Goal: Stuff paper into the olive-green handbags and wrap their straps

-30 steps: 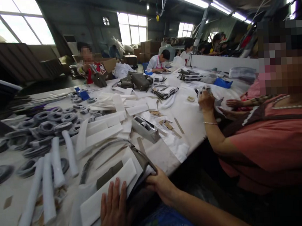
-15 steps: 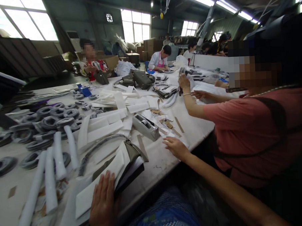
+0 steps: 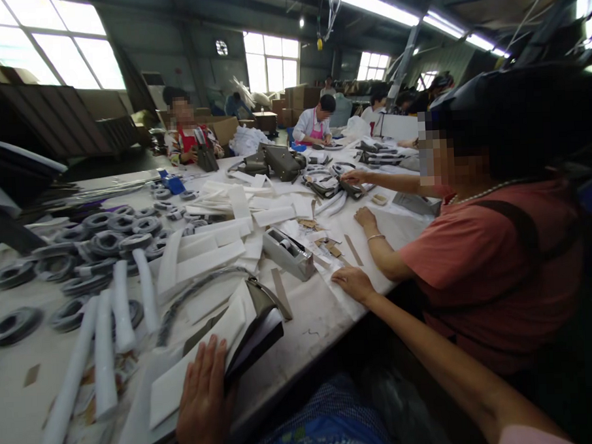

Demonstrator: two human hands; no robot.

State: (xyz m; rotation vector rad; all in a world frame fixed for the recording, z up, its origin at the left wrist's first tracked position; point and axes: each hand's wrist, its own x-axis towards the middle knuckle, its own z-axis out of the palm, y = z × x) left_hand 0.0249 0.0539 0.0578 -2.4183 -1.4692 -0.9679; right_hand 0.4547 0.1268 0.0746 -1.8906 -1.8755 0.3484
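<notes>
An olive handbag (image 3: 263, 300) lies tilted on the table in front of me, its handle (image 3: 181, 297) wrapped in clear film. A folded white padding sheet (image 3: 226, 325) rests across it. My left hand (image 3: 204, 393) lies flat on the lower end of that padding, fingers stretched out. Farther right, near the table edge, my right hand (image 3: 354, 285) has its fingers bent down and together on a thin white sheet (image 3: 346, 305). Its fingertips are partly hidden. A grey tape dispenser (image 3: 288, 254) stands between the bag and my right hand.
White foam tubes (image 3: 104, 355) and coiled grey wrapped straps (image 3: 98, 244) cover the left side. White strips (image 3: 209, 258) are piled mid-table. A co-worker in a coral shirt (image 3: 499, 265) sits close on my right. More handbags (image 3: 281, 160) lie farther back.
My right hand has shifted slightly right and its fingers have bent down onto the thin sheet. The co-worker on my right has lowered the held item to the table. My left hand stays on the padding.
</notes>
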